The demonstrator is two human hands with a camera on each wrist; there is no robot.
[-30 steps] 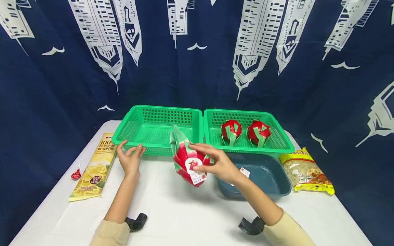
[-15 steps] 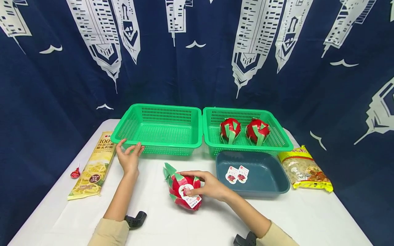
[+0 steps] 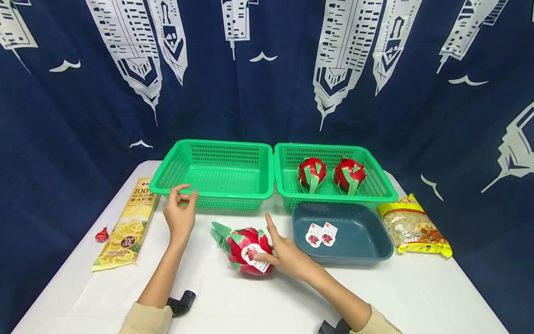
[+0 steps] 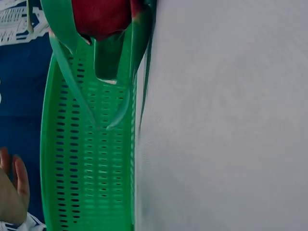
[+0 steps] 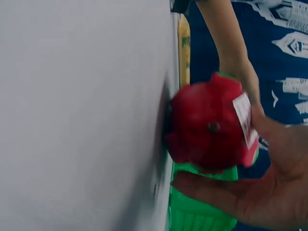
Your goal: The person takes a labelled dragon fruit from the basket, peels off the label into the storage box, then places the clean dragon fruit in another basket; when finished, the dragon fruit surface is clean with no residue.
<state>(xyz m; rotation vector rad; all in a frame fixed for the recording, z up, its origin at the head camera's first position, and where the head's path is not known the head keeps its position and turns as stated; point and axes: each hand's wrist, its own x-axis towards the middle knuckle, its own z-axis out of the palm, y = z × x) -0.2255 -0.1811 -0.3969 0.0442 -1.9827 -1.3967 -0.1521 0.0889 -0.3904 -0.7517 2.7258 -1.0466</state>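
A dragon fruit point(image 3: 249, 250) with a white label lies on its side on the table, green leaves toward the left. My right hand point(image 3: 288, 255) is beside it, fingers straight and spread, the thumb at the label. In the right wrist view the fingers of my right hand point(image 5: 269, 187) stand apart from the dragon fruit point(image 5: 207, 127). My left hand point(image 3: 181, 213) is at the front rim of the left green basket point(image 3: 223, 202), its fingers loosely bent and holding nothing. The left wrist view shows that hand point(image 4: 13, 190) at the lower left edge.
The right green basket point(image 3: 375, 199) holds two dragon fruits point(image 3: 312, 174). Before it stands a dark blue tub point(image 3: 359, 241) with two label stickers point(image 3: 320, 235) inside. A pasta pack point(image 3: 127, 227) and lollipop point(image 3: 102, 234) lie left, a yellow food bag point(image 3: 415, 227) right.
My right hand has lowered the dragon fruit to the table and its fingers have opened away from it. My left hand has shifted slightly right along the basket rim.
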